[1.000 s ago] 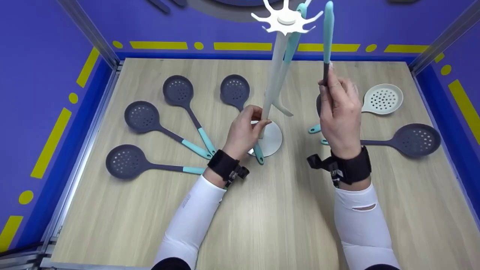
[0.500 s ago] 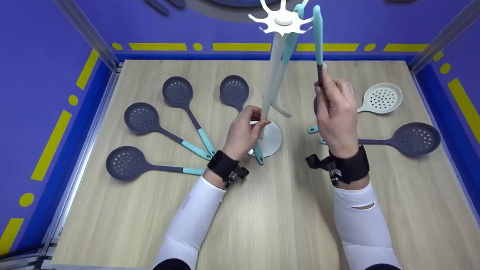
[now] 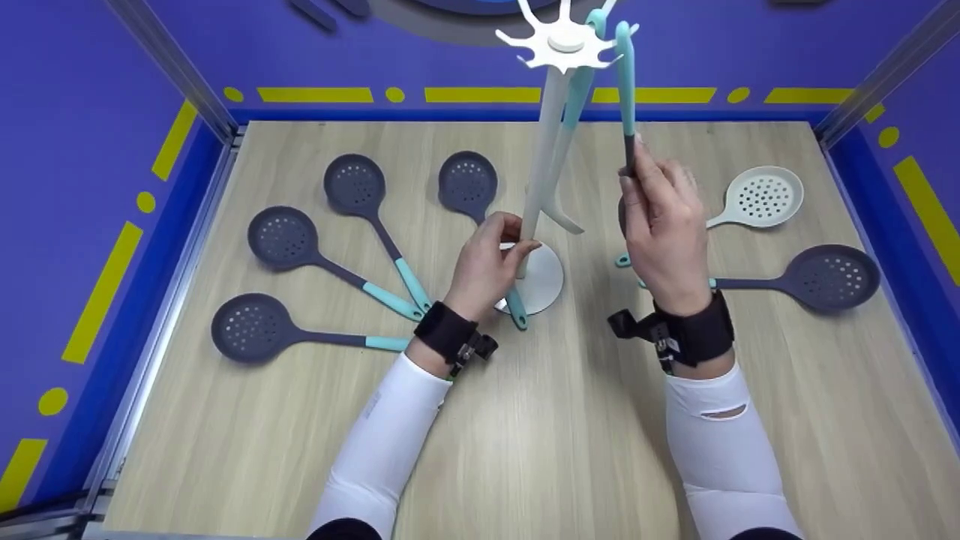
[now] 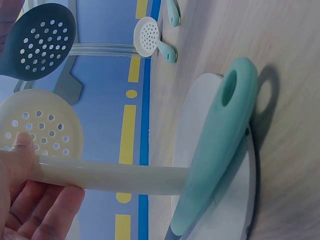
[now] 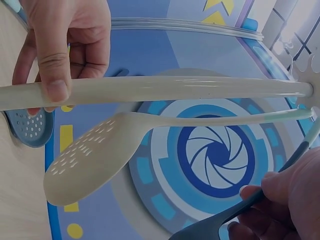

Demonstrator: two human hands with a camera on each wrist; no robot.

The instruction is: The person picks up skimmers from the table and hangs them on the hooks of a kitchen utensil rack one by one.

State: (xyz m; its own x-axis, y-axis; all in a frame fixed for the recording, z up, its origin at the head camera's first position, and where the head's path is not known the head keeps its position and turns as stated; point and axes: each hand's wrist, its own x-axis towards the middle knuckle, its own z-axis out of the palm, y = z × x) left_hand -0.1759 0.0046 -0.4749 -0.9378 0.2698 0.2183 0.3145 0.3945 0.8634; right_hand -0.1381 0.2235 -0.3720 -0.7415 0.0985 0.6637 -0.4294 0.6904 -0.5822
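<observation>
My left hand [image 3: 487,259] grips the white pole [image 3: 551,127] of an upright utensil stand low down, just above its round base [image 3: 549,281]. A white skimmer [image 5: 85,160] with a teal handle hangs from the stand's hooked top [image 3: 564,41]. My right hand [image 3: 667,232] pinches the neck of a dark grey skimmer [image 4: 42,42], keeping it upright and off the table. The top of its teal handle overlaps the right-hand hooks in the head view. That view mostly hides its perforated bowl behind the right hand.
Several dark skimmers lie left of the stand, one a dark skimmer [image 3: 251,328] nearest the front. Another skimmer [image 3: 468,180] has its teal handle across the stand's base. On the right lie a white skimmer [image 3: 765,196] and a dark skimmer [image 3: 829,277]. Blue walls [image 3: 75,225] enclose the table.
My right hand has moved left with the dark skimmer and slightly down, bringing its handle top from beside the stand to the right-hand hooks. The left hand has stayed on the pole.
</observation>
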